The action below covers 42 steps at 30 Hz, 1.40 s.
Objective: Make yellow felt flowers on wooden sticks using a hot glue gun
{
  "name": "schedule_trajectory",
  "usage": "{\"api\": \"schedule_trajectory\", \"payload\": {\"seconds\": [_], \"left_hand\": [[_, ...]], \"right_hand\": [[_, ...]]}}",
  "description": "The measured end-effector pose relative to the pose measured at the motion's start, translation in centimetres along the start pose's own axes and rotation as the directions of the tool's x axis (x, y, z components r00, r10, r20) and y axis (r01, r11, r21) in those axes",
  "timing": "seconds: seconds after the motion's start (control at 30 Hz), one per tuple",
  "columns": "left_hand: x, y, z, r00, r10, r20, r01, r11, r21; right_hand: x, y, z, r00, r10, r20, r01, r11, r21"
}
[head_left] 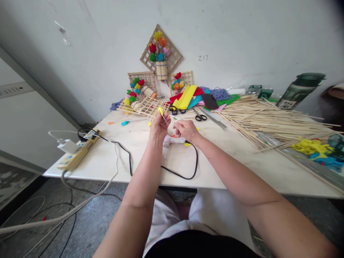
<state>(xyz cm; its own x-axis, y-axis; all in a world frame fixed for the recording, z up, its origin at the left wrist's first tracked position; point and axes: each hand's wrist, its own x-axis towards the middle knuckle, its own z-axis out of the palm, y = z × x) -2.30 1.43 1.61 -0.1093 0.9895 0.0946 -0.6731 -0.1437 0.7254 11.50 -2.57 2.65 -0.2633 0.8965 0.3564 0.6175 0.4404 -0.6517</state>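
Note:
My left hand (160, 126) is closed around a thin stem, with a small yellow paper flower (160, 110) at its upper end. Close beside it, my right hand (185, 129) has its fingers curled in a pinch. A thin pale strip shows between the two hands, but what the right fingers hold is too small to make out. Just below the hands a white glue gun (174, 140) lies on the table, partly covered by them, its black cord (197, 161) looping toward the front edge. A blue paper piece on a stem (125, 123) lies to the left.
Scissors (201, 117), coloured paper (185, 97) and a phone (210, 101) lie behind the hands. Wooden sticks (249, 118) spread right, near a bottle (301, 91). Lattice frames with flowers (161, 53) stand at the wall. A power strip (79, 150) sits left.

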Motion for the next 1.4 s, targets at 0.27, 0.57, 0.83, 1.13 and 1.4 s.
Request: {"api": "schedule_trajectory", "payload": {"seconds": [0.27, 0.57, 0.83, 1.13, 1.4], "left_hand": [[-0.4, 1.2, -0.4, 0.999, 0.012, 0.038, -0.01, 0.999, -0.053], [-0.7, 1.9, -0.3, 0.999, 0.025, 0.03, -0.023, 0.998, -0.062], [-0.3, 2.4, -1.0, 0.996, 0.094, -0.007, -0.094, 0.995, -0.024], [-0.2, 1.4, -0.8, 1.0, 0.007, 0.017, -0.006, 0.999, -0.049], [0.3, 0.5, -1.4, 1.0, -0.005, 0.026, 0.006, 1.0, -0.029]], "right_hand": [[-0.3, -0.2, -0.2, 0.945, 0.016, 0.326, 0.166, 0.838, -0.521], [-0.9, -0.5, 1.5, 0.926, 0.029, 0.376, 0.212, 0.785, -0.582], [-0.2, 1.1, -0.3, 0.983, 0.036, 0.182, 0.092, 0.757, -0.647], [1.2, 2.9, -4.0, 0.988, 0.128, -0.082, -0.081, 0.9, 0.427], [-0.1, 0.5, -4.5, 0.989, -0.02, 0.145, -0.076, 0.775, 0.627]]}}
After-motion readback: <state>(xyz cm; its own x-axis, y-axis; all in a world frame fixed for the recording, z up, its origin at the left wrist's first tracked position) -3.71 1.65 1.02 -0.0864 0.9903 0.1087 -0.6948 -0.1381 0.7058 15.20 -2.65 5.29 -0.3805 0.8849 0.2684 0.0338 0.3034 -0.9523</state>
